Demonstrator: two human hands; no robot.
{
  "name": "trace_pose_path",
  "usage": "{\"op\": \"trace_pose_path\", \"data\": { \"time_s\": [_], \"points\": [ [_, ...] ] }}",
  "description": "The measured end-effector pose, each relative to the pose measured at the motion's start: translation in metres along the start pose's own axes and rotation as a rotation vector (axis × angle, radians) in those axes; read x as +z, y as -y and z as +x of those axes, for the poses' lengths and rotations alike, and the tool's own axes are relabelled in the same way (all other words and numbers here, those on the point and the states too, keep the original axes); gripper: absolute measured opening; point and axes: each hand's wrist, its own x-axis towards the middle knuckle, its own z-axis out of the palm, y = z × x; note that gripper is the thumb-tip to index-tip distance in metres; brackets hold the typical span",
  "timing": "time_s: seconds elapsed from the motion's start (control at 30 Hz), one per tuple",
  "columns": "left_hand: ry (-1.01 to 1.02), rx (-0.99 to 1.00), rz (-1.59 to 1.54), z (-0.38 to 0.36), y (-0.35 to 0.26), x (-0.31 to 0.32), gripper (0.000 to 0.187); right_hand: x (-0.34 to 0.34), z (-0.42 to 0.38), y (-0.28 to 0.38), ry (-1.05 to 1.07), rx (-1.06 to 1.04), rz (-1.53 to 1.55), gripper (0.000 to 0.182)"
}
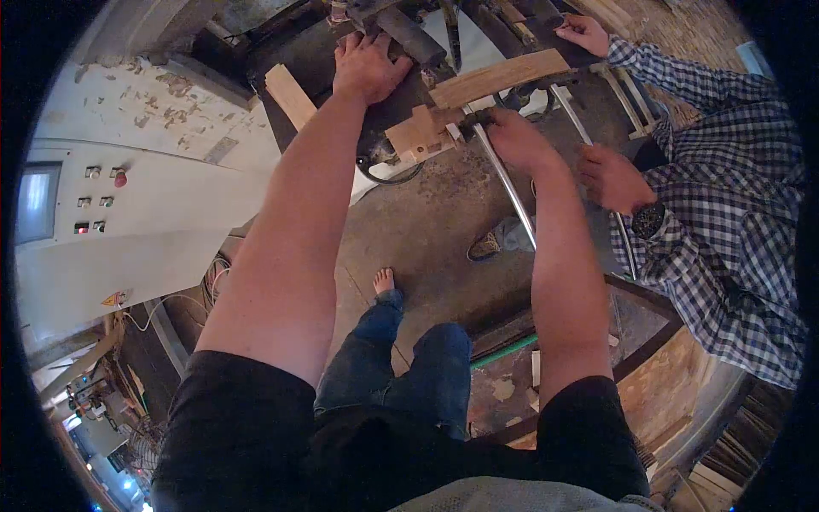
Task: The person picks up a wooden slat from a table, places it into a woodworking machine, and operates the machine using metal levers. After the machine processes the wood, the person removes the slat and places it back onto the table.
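Observation:
My left hand (368, 68) lies with spread fingers on the dark machine top, close to a dark cylindrical part (411, 36). Beside that forearm is a pale wooden strip (290, 96). My right hand (516, 141) is closed at the upper end of a shiny metal rod (509, 183), by a dark fitting; what its fingers grip is partly hidden. Just above it a curved wooden piece (499, 77) lies across the machine. Left of this hand sits a light wooden block (418, 134) with holes in it.
At the right stands a co-worker in a checked shirt (717, 188), one hand (612, 177) by a second metal rod (572, 115), the other (584, 36) at the machine's far side. A control cabinet (153, 205) with buttons is at left. A green bar (503, 351) runs low beside my legs.

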Motion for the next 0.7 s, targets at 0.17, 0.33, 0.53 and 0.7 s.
{"op": "trace_pose_path", "data": {
  "time_s": [0.17,0.33,0.53,0.7],
  "points": [
    [0.07,0.11,0.093,0.006,0.018,-0.006,0.07,-0.003,0.0,0.006,0.057,0.044,0.023,0.033],
    [0.193,0.34,0.277,0.023,0.039,-0.019,0.067,-0.004,-0.002,0.002,0.026,0.045,-0.12,0.035],
    [0.595,0.37,0.372,0.031,0.026,-0.065,0.055,-0.009,-0.005,0.011,0.053,0.099,-0.077,0.036],
    [0.518,0.35,0.443,0.035,0.026,-0.05,0.065,-0.009,-0.001,0.0,0.065,0.019,-0.143,0.04]
  ]
}}
